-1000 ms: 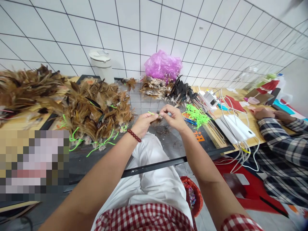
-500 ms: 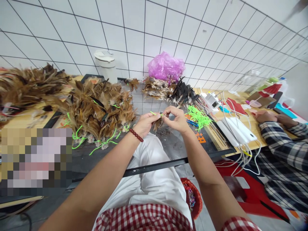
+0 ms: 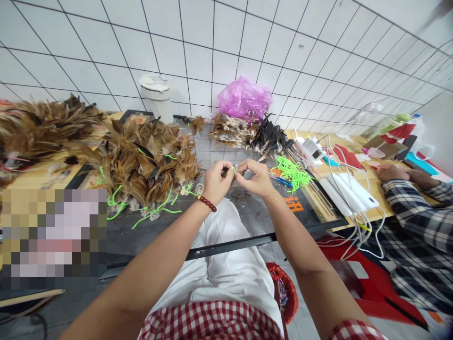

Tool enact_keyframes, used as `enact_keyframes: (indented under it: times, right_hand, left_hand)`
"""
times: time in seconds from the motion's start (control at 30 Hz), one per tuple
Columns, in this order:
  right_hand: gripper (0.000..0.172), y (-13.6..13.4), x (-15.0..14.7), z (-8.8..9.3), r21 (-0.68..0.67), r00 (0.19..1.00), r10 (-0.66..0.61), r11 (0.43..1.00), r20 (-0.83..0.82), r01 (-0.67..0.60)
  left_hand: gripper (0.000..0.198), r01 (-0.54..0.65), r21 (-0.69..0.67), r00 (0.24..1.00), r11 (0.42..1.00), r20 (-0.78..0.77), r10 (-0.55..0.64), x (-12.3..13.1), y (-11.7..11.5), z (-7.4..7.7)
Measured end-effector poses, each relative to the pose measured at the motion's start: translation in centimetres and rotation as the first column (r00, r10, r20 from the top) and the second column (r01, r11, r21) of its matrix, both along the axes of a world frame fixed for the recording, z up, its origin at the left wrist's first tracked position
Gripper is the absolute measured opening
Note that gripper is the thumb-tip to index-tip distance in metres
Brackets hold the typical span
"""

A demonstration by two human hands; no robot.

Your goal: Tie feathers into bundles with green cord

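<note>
Left hand (image 3: 218,181) has curled; it and my right hand (image 3: 254,177) pinch green cord (image 3: 234,169) — feathers (image 3: 141,177) corded centre-left, loose cords (image 3: 293,174) remain centre-right.

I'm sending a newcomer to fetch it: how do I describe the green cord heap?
On the dark table, go to the wearer's right hand. Just to its right lies the green cord heap, on the near side of the black feathers. Unlike the green strands among the brown feathers, it is one loose, bright tangle.
</note>
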State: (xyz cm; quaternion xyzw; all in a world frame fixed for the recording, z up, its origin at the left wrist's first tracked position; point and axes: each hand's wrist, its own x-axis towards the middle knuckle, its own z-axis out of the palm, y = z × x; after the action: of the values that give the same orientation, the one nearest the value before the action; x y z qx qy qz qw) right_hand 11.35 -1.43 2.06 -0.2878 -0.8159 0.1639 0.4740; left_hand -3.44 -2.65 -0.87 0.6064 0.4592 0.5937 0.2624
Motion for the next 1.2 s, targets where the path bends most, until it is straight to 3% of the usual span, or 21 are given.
enact_keyframes:
  times: [0.13, 0.23, 0.33, 0.43, 0.77, 1.03, 1.2]
  right_hand:
    - [0.009, 0.0, -0.1, 0.0, -0.031, 1.000, 0.008, 1.000, 0.019, -0.007]
    - [0.017, 0.3, -0.2, -0.2, -0.162, 0.999, 0.044, 0.986, -0.029, -0.048]
    - [0.024, 0.9, -0.3, -0.7, -0.366, 0.986, 0.024, 0.927, -0.166, -0.084]
    - [0.030, 1.3, -0.5, -1.2, -0.463, 0.973, 0.006, 0.879, -0.232, -0.116]
    - [0.032, 1.3, -0.1, -1.2, -0.501, 0.972, 0.047, 0.850, -0.231, -0.160]
    - [0.036, 1.4, -0.3, -1.3, -0.499, 0.967, 0.078, 0.845, -0.241, -0.193]
    - [0.035, 2.1, 0.0, -1.7, -0.508, 0.965, 0.011, 0.849, -0.262, -0.147]
  left_hand:
    - [0.010, 0.056, -0.121, 0.990, 0.991, 0.137, -0.039, 0.2, 0.4, -0.7]
    - [0.010, 0.058, -0.116, 0.984, 0.992, 0.177, -0.036, 0.2, 0.4, -0.3]
    - [0.011, 0.028, -0.081, 0.993, 0.996, 0.115, -0.018, -0.1, 0.1, 0.3]
    - [0.010, -0.027, -0.031, 1.000, 0.999, 0.003, 0.027, -0.3, -0.2, 0.5]
    - [0.010, -0.040, 0.066, 0.981, 0.997, -0.189, 0.052, -0.8, -0.4, 1.0]
    - [0.010, -0.019, 0.027, 0.989, 0.999, -0.144, 0.023, -0.7, -0.4, 1.0]
    - [0.011, 0.004, 0.000, 0.993, 1.000, -0.117, -0.004, -0.6, -0.3, 0.7]
